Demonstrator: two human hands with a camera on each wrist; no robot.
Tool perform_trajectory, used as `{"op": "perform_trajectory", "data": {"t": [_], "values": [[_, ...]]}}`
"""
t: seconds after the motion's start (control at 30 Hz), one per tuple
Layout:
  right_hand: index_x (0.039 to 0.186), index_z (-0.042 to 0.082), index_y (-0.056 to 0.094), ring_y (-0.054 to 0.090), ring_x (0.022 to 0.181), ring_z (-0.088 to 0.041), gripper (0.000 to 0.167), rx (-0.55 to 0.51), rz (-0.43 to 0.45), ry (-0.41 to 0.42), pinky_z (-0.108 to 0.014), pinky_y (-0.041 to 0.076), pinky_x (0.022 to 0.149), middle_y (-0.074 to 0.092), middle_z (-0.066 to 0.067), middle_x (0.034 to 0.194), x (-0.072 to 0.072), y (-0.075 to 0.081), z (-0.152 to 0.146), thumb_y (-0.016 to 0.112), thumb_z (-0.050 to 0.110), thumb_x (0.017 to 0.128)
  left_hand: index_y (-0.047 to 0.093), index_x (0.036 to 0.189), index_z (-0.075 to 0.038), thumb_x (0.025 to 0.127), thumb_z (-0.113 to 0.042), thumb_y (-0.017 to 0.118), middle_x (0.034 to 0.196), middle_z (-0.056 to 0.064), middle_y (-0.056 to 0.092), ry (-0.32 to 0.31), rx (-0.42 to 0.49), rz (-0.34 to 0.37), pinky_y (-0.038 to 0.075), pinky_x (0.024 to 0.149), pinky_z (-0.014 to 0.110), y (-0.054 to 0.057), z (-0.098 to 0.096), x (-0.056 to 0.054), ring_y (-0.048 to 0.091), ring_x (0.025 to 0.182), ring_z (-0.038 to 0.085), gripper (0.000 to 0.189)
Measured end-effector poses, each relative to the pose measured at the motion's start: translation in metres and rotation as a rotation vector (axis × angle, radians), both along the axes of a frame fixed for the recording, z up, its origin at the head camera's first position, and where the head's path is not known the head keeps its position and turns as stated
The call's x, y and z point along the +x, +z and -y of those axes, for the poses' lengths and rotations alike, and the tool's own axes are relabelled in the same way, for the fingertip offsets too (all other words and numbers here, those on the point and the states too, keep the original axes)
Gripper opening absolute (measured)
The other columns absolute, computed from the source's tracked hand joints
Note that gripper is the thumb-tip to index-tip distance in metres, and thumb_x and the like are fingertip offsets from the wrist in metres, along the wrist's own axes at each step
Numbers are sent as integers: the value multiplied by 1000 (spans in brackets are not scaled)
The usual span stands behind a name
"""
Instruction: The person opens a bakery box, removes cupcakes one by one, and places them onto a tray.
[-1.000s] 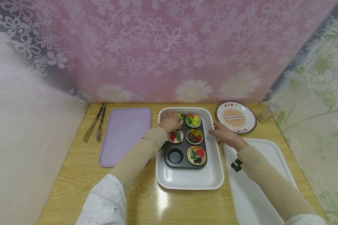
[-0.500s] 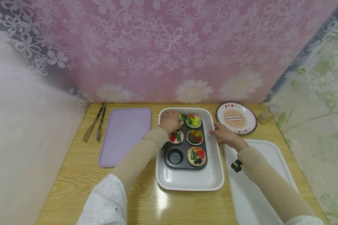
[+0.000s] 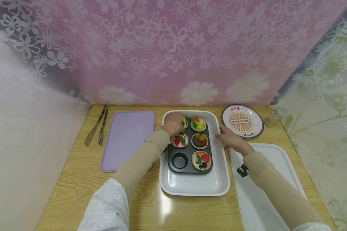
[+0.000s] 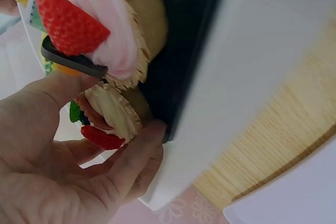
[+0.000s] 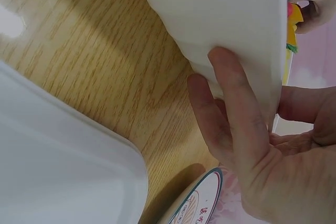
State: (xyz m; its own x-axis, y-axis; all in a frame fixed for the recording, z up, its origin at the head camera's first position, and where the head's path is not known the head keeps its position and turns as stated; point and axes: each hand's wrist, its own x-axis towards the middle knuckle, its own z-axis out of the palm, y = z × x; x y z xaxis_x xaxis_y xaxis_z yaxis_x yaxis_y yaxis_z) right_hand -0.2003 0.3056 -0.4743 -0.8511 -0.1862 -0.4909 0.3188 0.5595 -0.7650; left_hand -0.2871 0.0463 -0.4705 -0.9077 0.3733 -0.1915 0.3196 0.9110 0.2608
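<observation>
In the head view, a dark muffin tin [image 3: 189,160] lies inside a deep white tray [image 3: 191,190]. Several toy tarts sit in its cups; the near-left cup holds none. My left hand [image 3: 173,124] grips the far-left cream tart [image 4: 113,109], thumb on one side and fingers on the other. The hand covers part of that tart in the head view. Beside it in the left wrist view is a pink-cream tart [image 4: 118,30] topped with a strawberry. My right hand [image 3: 231,139] pinches the tray's right wall, fingers outside and thumb at the rim.
A lilac tray [image 3: 130,141] and metal tongs [image 3: 97,126] lie on the wooden table to the left. On the right are a patterned plate [image 3: 243,121], a lidded jar [image 3: 275,116] and a flat white tray [image 3: 270,183] under the right forearm. A floral wall stands behind.
My left hand stays at the far-left tart with only a slight shift. My right hand keeps its hold on the tray wall, and the tarts and tin stay in place.
</observation>
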Motion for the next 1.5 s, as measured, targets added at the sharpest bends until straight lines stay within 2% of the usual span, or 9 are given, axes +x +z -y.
{"op": "perform_trajectory", "data": {"t": [0.17,0.27,0.4,0.5,0.67,0.9,1.13,1.33,1.5], "values": [[166,2,17,44,144,-55,59,15,0,4,-65,58,95,31,-36,161,0,2,0,38,18,113,61,130,-7,95,-32,72,128,13,67,33,85,89,53,91,40,6,4,-5,64,113,28,44],[165,3,19,44,143,-55,58,27,-3,5,-64,59,92,31,-36,161,0,2,0,39,18,113,47,150,-6,97,-30,71,151,19,51,52,183,133,52,101,44,15,8,-7,56,131,33,63],[165,3,20,45,142,-54,58,34,4,4,-61,61,91,32,-35,162,-1,1,-1,40,19,113,30,162,-8,97,-29,74,164,21,32,77,323,136,51,107,46,25,14,-10,53,138,35,82],[165,3,19,45,142,-53,58,32,10,7,-60,61,91,30,-34,163,-2,0,-2,40,19,113,30,161,-9,95,-31,76,161,21,33,102,415,104,53,105,45,32,19,-12,54,132,34,83],[166,5,18,47,141,-52,60,20,12,14,-60,61,91,32,-34,161,-3,0,-2,41,20,113,38,155,-8,92,-34,77,149,17,41,106,508,-32,53,105,40,42,33,-15,52,127,30,79],[167,5,16,48,140,-52,60,15,22,15,-60,61,93,35,-34,159,-3,2,0,39,20,114,31,158,-5,88,-21,78,150,20,40,113,651,-157,48,115,41,54,56,-18,51,134,32,86],[166,5,18,47,141,-51,59,47,26,22,-57,61,93,33,-33,161,-4,2,0,40,21,114,35,154,-5,88,-16,79,149,20,40,176,672,-178,50,114,44,57,89,-24,53,134,34,80],[164,2,20,44,143,-52,58,60,27,39,-59,60,95,30,-34,162,-5,3,0,40,21,114,40,150,-2,86,-17,77,149,22,40,253,634,-240,48,115,47,55,127,-33,53,132,37,76],[164,0,20,43,144,-53,58,72,32,48,-62,58,98,29,-34,163,-6,4,1,40,22,113,40,148,-1,85,-18,75,147,24,40,312,623,-252,48,114,49,55,158,-36,52,131,39,74]]}}
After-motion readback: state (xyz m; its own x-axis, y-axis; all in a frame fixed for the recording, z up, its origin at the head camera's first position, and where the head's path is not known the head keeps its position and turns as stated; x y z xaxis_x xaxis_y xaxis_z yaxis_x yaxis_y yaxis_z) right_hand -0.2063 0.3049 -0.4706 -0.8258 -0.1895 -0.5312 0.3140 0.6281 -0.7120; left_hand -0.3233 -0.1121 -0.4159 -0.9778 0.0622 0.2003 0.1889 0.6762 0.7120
